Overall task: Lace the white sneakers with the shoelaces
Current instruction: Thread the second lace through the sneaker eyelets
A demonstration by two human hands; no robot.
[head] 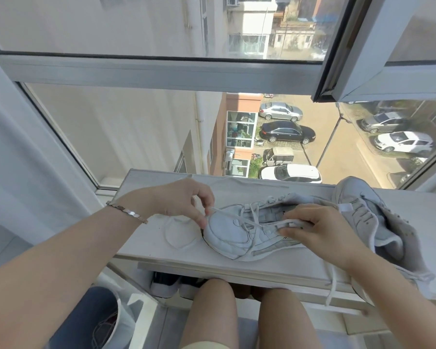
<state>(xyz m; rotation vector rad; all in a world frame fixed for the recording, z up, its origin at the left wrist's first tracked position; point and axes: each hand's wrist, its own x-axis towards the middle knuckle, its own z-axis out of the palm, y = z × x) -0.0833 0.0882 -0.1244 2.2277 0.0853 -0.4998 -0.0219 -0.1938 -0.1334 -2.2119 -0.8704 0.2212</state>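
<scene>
Knees (212, 313) sit under the table (161, 255). On it I see one white sneaker (227, 235) lying toe-left, with the second sneaker (368, 215) flopped just right of it. Left grip (184, 200) pinches the flat woven lace (237, 217) by the toe; right grip (320, 230) clamps the white sneaker's middle. Risks: the thin lace slips the pinch or twists, or the smooth leathery shoe slides off the near table edge.
</scene>
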